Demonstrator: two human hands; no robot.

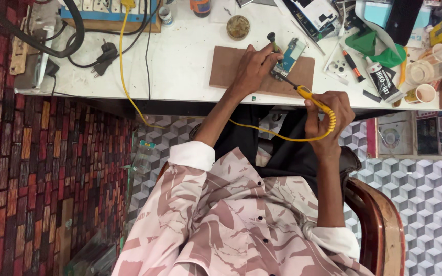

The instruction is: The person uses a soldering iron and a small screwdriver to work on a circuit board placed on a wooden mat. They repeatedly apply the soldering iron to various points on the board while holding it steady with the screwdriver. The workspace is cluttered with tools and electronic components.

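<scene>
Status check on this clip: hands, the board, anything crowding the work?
Left hand pins circuit board on brown pad. Right hand grips yellow soldering iron, tip at board. Glue tube nearby, clear.

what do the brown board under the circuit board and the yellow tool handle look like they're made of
The brown board looks like matte wood or pressed fibreboard: flat, dull, even brown, square-cut edges. The yellow tool handle, held in the right hand, looks like moulded plastic or rubber, slightly glossy, with a ribbed section toward the cord. The left hand steadies the circuit board, seemingly rigid green laminate.
</scene>
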